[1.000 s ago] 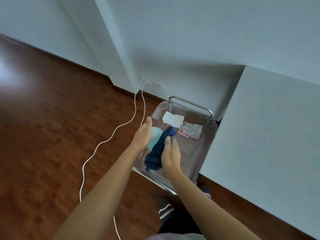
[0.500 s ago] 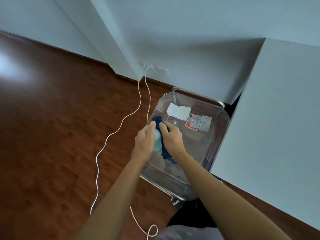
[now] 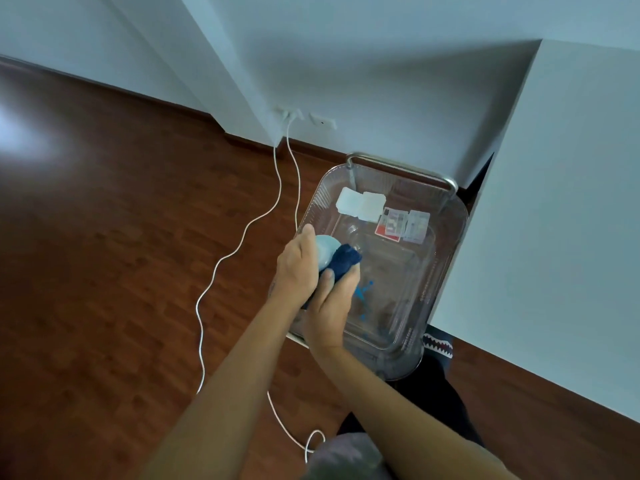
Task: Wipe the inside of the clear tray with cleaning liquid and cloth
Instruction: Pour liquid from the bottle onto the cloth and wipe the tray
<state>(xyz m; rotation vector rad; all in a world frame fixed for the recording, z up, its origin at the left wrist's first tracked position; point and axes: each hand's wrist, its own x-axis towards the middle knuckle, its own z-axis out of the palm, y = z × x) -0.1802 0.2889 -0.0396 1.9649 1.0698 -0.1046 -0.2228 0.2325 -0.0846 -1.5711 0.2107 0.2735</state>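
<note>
A clear plastic tray (image 3: 446, 271) with ribbed walls rests on a metal-framed stand in front of me. Streaks of blue liquid (image 3: 363, 292) lie on its floor. My left hand (image 3: 298, 265) is at the tray's left rim, wrapped around a pale blue bottle (image 3: 325, 252). My right hand (image 3: 329, 306) grips a bunched dark blue cloth (image 3: 344, 261), which presses against the bottle's end over the tray. The bottle's lower part is hidden by my left hand.
White labels (image 3: 360, 204) and a red and white sticker (image 3: 393, 225) show through the tray's far end. A white cable (image 3: 242, 233) runs from a wall socket across the wooden floor. A white cabinet (image 3: 554, 202) stands right of the tray.
My hands have come together: the right hand lifted the cloth from the tray floor and bunched it against the bottle. Blue streaks now show on the tray floor.
</note>
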